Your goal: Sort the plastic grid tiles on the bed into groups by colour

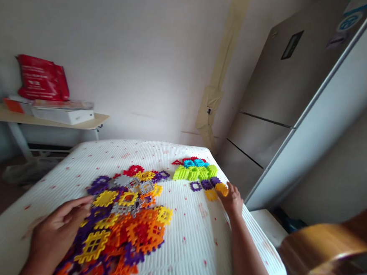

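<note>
A heap of flat plastic interlocking tiles (124, 217), orange, yellow, purple, grey and red, lies on a white quilted table cover (188, 246). My left hand (58, 231) rests on the heap's left edge, fingers loosely curved and apart, holding nothing that I can see. My right hand (233, 199) reaches to the far right and pinches an orange tile (221, 189). That tile sits beside a sorted group: a lime green row (195, 172), blue tiles (194, 163), red tiles (179, 162), purple tiles (206, 184) and a yellow-orange tile (211, 194).
A steel refrigerator (277, 98) stands close beyond the table's right edge. At the back left a side table (43, 120) carries a red bag (43, 78) and a white box (62, 115). A brown wooden object (329, 252) sits low at the right.
</note>
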{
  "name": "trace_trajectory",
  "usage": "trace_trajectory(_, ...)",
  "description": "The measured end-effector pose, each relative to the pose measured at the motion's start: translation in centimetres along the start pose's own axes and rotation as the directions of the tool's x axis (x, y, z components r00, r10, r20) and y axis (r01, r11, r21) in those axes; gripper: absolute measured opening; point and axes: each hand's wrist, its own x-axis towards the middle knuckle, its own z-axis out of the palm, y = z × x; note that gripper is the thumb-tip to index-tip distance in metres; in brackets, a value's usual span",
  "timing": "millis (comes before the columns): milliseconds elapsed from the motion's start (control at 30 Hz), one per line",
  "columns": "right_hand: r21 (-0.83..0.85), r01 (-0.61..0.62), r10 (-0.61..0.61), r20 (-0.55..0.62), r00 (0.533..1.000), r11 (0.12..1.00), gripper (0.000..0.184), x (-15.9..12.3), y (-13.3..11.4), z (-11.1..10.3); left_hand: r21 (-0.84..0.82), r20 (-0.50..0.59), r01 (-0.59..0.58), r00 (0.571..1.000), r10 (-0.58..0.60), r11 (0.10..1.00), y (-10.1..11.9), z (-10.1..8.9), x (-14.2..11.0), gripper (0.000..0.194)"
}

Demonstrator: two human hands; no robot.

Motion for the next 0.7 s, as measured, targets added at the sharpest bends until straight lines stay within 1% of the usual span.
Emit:
trace_trajectory(33, 0.019, 0.032, -0.031, -0.084, 0.996, 0.999, 0.052, 0.0, 0.0, 0.1, -0.032, 0.022, 0.024, 0.999, -0.024, 0.999, 0.2, -0.1, 0.0, 0.040)
trace_trajectory(100, 0.063, 0.131, -0.111, -0.251, 0.962, 0.989, 0.049, 0.1, -0.1, 0.3, -0.026, 0.030, 0.015, 0.999, -0.014, 1.000, 0.3, -0.1, 0.0, 0.040)
trace_trajectory(167, 0.089, 0.278, -0.228, -0.368, 0.902, 0.956, 0.045, 0.0, -0.7, 0.6, 0.054, 0.024, -0.047, 0.999, 0.046, 0.997, -0.1, -0.2, 0.2, 0.037)
trace_trajectory(233, 0.093, 0.430, -0.353, -0.432, 0.830, 0.898, 0.041, -0.3, -1.6, 0.9, 0.145, 0.057, -0.146, 0.989, 0.140, 0.979, -0.5, -0.1, 0.5, 0.034)
trace_trajectory(267, 0.091, 0.496, -0.408, -0.452, 0.793, 0.864, 0.039, -0.5, -2.2, 1.0, 0.189, 0.090, -0.210, 0.976, 0.196, 0.959, -0.7, -0.1, 0.6, 0.033)
trace_trajectory(333, 0.084, 0.595, -0.492, -0.477, 0.729, 0.799, 0.035, -1.0, -3.3, 1.2, 0.277, 0.180, -0.338, 0.938, 0.297, 0.900, -0.8, 0.1, 0.6, 0.032)
trace_trajectory(400, 0.084, 0.662, -0.547, -0.492, 0.677, 0.744, 0.032, -1.5, -4.3, 1.3, 0.373, 0.265, -0.408, 0.908, 0.325, 0.834, -0.7, 0.4, 0.5, 0.032)
trace_trajectory(433, 0.087, 0.687, -0.568, -0.493, 0.659, 0.721, 0.031, -1.7, -4.7, 1.4, 0.425, 0.293, -0.416, 0.904, 0.313, 0.804, -0.5, 0.6, 0.4, 0.033)
trace_trajectory(500, 0.097, 0.726, -0.606, -0.482, 0.633, 0.681, 0.030, -2.1, -5.2, 1.5, 0.526, 0.311, -0.401, 0.911, 0.269, 0.750, -0.1, 0.8, 0.0, 0.035)
trace_trajectory(567, 0.107, 0.749, -0.633, -0.464, 0.620, 0.654, 0.030, -2.3, -5.4, 1.7, 0.593, 0.312, -0.383, 0.920, 0.236, 0.708, 0.2, 1.0, -0.3, 0.035)
trace_trajectory(633, 0.114, 0.756, -0.644, -0.451, 0.618, 0.645, 0.029, -2.3, -5.5, 2.0, 0.621, 0.312, -0.373, 0.924, 0.219, 0.689, 0.3, 1.1, -0.4, 0.034)
trace_trajectory(700, 0.118, 0.756, -0.645, -0.448, 0.619, 0.644, 0.029, -2.3, -5.4, 2.2, 0.620, 0.315, -0.372, 0.924, 0.215, 0.691, 0.3, 1.1, -0.4, 0.031)
